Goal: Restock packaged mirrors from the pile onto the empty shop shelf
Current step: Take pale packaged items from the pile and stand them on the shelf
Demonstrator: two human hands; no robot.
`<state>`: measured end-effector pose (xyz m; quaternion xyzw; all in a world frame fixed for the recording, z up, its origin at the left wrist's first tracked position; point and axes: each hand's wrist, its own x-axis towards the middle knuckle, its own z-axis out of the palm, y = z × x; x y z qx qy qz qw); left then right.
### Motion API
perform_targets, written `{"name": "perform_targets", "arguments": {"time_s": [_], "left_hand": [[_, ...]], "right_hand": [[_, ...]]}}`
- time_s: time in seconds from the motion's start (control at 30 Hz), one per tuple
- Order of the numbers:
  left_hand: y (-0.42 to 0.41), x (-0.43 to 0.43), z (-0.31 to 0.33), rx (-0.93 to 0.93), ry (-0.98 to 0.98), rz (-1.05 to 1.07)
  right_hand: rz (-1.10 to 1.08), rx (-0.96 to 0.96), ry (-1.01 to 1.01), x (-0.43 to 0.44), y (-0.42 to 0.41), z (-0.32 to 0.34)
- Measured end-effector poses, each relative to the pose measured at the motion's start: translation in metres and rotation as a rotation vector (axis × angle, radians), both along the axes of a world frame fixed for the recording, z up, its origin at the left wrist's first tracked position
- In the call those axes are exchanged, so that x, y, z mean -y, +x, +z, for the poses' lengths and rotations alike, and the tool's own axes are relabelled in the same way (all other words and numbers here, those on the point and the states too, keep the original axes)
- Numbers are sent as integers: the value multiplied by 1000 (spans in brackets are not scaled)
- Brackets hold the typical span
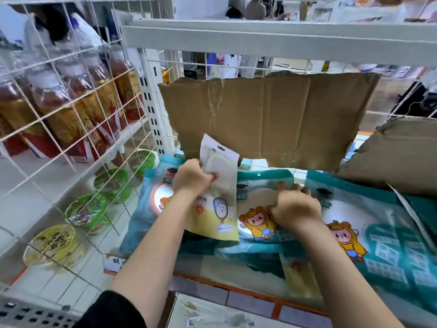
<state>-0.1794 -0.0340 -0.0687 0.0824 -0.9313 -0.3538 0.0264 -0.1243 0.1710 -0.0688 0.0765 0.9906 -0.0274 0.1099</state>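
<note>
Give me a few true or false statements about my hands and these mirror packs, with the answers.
The left hand grips a yellow-and-white mirror pack. True.
The right hand holds a bottle. False: it touches a teal mirror pack.
A torn cardboard sheet stands behind the packs. True.
The green bowls sit right of the packs. False: they sit left, beyond the wire grid.

You are in a shop. White metal shelving [260,41] with slotted uprights [151,107] and wire grid dividers [59,74] carries rows of bottled drinks [71,119] and sealed noodle bowls [87,211]. Packaged mirrors [378,233] with hang holes lie piled before you, and other people [254,9] stand beyond the racks.
</note>
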Motion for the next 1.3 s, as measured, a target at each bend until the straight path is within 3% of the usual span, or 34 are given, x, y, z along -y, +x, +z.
{"name": "perform_targets", "arguments": {"time_s": [0.1,0.3,0.57,0.7,0.8,0.87,1.0,1.17,1.3], "left_hand": [[0,-2,12,-54,76,36],[9,3,20,91,193,-38],[15,14,19,246,466,-69],[14,17,19,219,347,-74],[16,17,18,171,361,-64],[18,13,20,136,469,-41],[23,8,22,84,668,43],[32,4,29,-34,892,124],[48,4,34,-66,960,39]], "right_hand": [[-74,30,-6,-5,-6,-1],[-225,1,-169,-13,-17,-1],[-240,-92,-181,-21,-17,14],[-177,-289,-253,-20,-9,14],[-127,-288,-281,-22,-8,13],[-132,-235,-407,-26,-7,13],[-263,-232,-845,-32,-2,15],[-276,-428,-937,-39,-1,14],[-252,-554,-1172,-44,7,17]]}}
